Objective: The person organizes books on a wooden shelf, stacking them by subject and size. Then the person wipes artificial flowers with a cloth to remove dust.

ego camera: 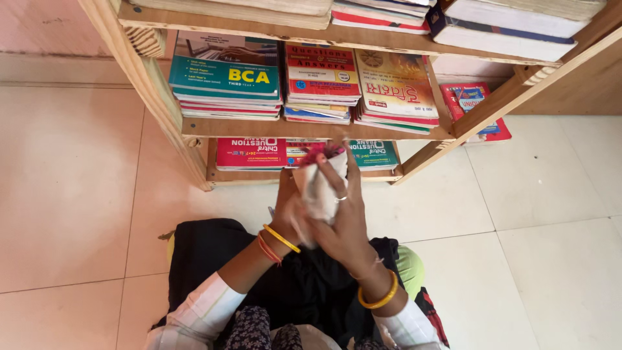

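At frame centre a white cloth [319, 188] is clasped between the left hand [288, 210] and right hand [343, 223], both grips pressed around it, before the wooden shelf [194, 126]; stacked books [227, 78] lie untouched.

Crumpled white cloth [319, 188] with pink edge, held upright before shelf

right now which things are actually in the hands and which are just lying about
In hand:
white cloth, held by the left hand and right hand

Lying about:
book stacks on the wooden shelf
red book on the tiled floor
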